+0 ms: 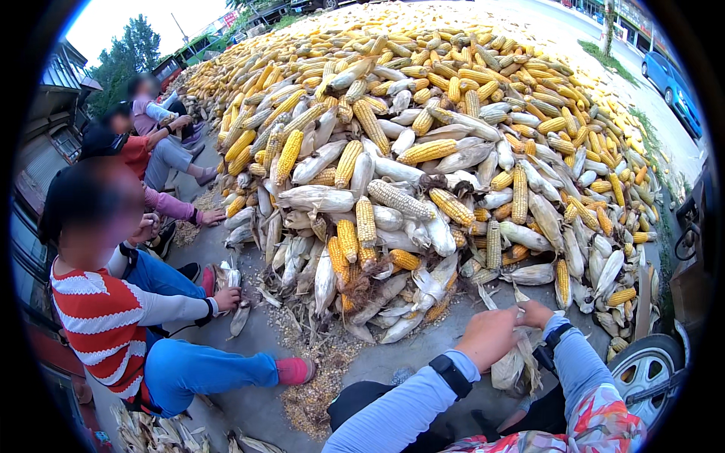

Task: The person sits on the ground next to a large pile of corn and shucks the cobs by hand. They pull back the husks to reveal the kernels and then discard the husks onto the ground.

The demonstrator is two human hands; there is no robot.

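At the near edge of the corn pile (430, 151), my two hands are close together over a pale, dry corn husk (516, 368). My left hand (489, 338) is closed on the husk, its back toward me and its fingertips mostly hidden. Just to the right, my right hand (535, 314) pinches the upper part of the same husk. Loose husk leaves hang below both hands. Whether an ear is inside cannot be made out. Nearby, a yellow ear of corn (563, 283) leans at the foot of the pile beyond my right hand.
Several people sit along the pile's left side; the nearest, in a red-and-white striped top (98, 325), has a hand on a husked ear. Loose kernels (317, 389) and stripped husks (162, 432) lie on the ground. A wheel (646, 370) stands at right, a blue car (672, 90) farther back.
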